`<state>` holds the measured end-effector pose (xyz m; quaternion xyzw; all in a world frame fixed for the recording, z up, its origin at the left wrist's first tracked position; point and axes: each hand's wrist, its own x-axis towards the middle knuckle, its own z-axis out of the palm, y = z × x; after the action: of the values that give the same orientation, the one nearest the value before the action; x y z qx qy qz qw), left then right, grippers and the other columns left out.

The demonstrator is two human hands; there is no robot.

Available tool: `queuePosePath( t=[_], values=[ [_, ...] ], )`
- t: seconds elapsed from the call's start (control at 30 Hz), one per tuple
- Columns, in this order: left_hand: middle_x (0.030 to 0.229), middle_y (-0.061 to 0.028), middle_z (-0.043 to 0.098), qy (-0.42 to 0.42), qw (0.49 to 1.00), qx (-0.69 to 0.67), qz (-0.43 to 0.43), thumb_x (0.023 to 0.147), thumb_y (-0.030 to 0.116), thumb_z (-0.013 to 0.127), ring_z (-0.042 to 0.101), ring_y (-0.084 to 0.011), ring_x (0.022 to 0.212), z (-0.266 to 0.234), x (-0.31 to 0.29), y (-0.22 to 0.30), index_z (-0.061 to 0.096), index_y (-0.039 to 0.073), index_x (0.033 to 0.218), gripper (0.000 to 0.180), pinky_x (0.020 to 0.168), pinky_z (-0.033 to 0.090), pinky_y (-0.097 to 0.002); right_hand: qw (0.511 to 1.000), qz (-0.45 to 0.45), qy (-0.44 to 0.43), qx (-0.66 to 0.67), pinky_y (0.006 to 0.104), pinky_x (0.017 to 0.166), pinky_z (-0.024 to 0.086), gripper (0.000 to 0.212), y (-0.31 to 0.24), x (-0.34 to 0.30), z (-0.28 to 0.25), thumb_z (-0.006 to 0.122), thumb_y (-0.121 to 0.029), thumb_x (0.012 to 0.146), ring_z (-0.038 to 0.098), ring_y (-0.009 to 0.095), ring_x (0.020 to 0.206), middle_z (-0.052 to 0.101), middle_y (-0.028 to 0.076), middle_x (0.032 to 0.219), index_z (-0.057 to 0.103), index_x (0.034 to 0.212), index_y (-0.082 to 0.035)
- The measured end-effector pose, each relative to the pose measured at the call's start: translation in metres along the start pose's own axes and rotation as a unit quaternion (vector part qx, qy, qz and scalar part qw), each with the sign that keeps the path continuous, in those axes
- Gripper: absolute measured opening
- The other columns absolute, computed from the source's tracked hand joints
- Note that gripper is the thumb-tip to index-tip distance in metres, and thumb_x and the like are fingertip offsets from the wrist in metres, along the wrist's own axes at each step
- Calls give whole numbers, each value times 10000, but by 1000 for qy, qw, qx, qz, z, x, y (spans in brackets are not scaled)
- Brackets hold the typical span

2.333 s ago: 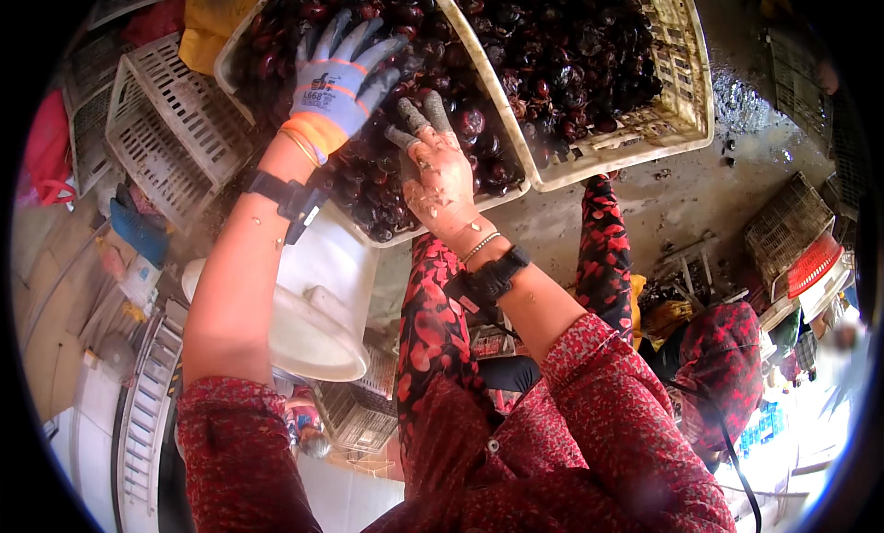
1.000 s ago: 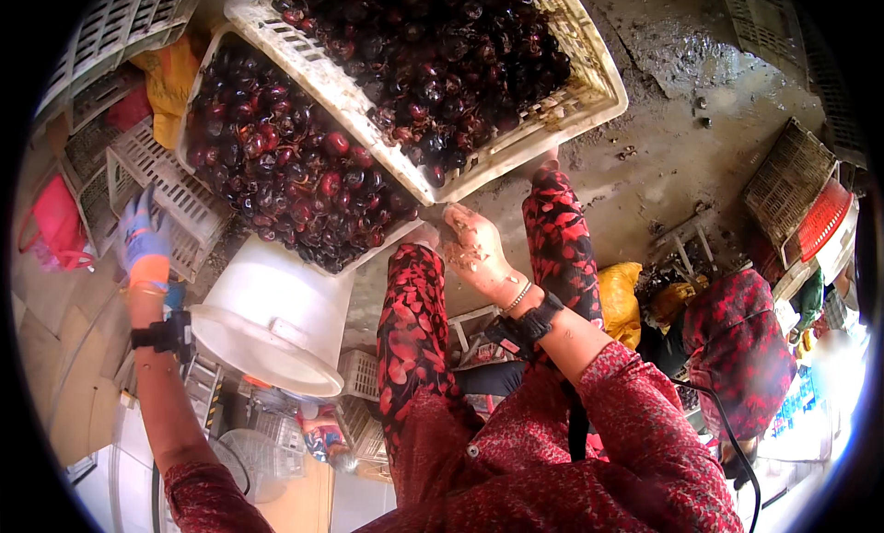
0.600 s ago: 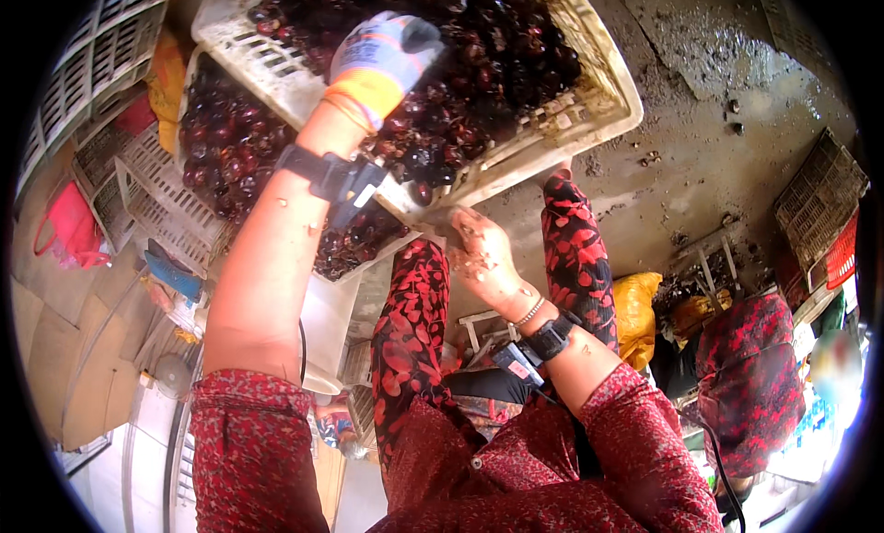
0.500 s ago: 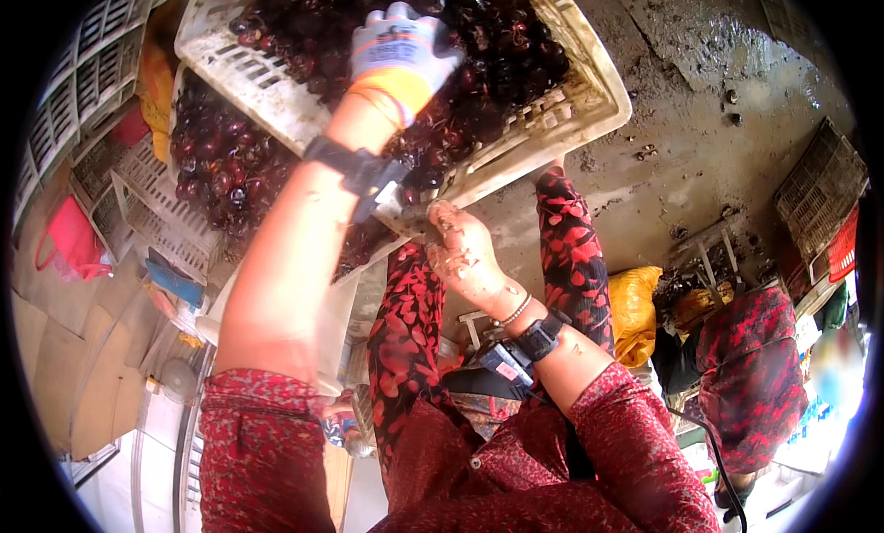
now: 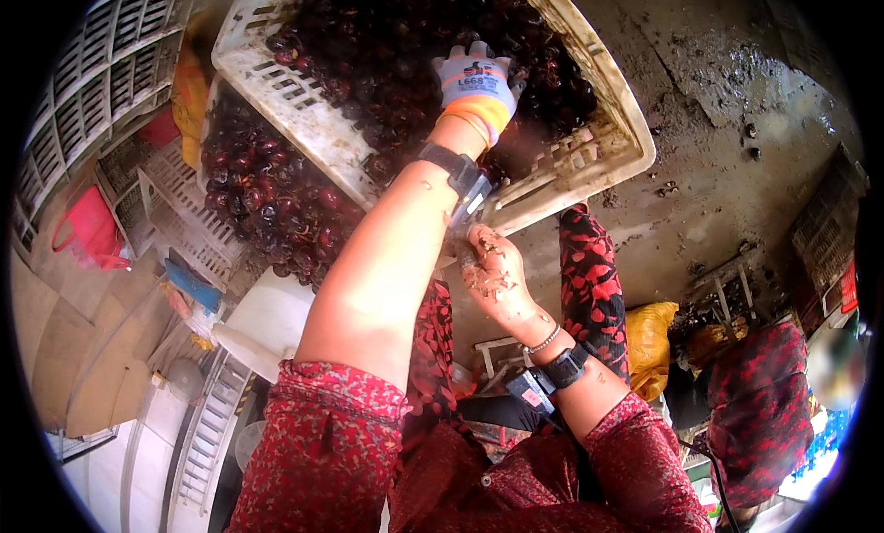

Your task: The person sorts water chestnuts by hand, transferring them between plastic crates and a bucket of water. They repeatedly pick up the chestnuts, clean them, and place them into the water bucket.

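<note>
A pale plastic crate (image 5: pixel 308 119) is filled with small, glossy, dark-red round pieces (image 5: pixel 387 82) whose kind I cannot make out. My left hand (image 5: pixel 475 84), in a grey and orange glove, lies on this heap with its fingers apart. Bare and smeared with brown bits, my right hand (image 5: pixel 494 273) is closed just below the crate's near edge. Whatever it holds, if anything, is hidden; its fingertips are blurred. Both wrists wear black straps with small devices.
More of the dark-red pieces (image 5: pixel 276 197) fill a lower container at left. Stacked crates (image 5: pixel 189 206) and a pink bag (image 5: pixel 92 229) stand farther left. A yellow sack (image 5: pixel 651 344) is right of my leg. Wet, muddy floor (image 5: pixel 709 192) stretches right, with another crate (image 5: pixel 820 211).
My gloved left hand has shifted right and nearer over the heap. My closed right hand has moved slightly right and down in the picture. The view has shifted too.
</note>
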<state>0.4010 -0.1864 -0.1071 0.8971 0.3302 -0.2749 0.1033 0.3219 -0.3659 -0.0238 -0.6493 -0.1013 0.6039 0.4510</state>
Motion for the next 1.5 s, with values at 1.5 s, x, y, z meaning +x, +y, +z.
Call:
queuePosePath(
  t=[1.5],
  values=[
    [1188, -178, 555, 53, 973, -214, -61, 791, 394, 549, 539, -330, 1086, -9, 140, -24, 525, 81, 1206, 521, 898, 454, -386, 868, 94, 126, 471, 249, 717, 462, 104, -17, 36, -40, 379, -39, 826, 520, 140, 873, 509, 18, 946, 458, 854, -101]
  ],
)
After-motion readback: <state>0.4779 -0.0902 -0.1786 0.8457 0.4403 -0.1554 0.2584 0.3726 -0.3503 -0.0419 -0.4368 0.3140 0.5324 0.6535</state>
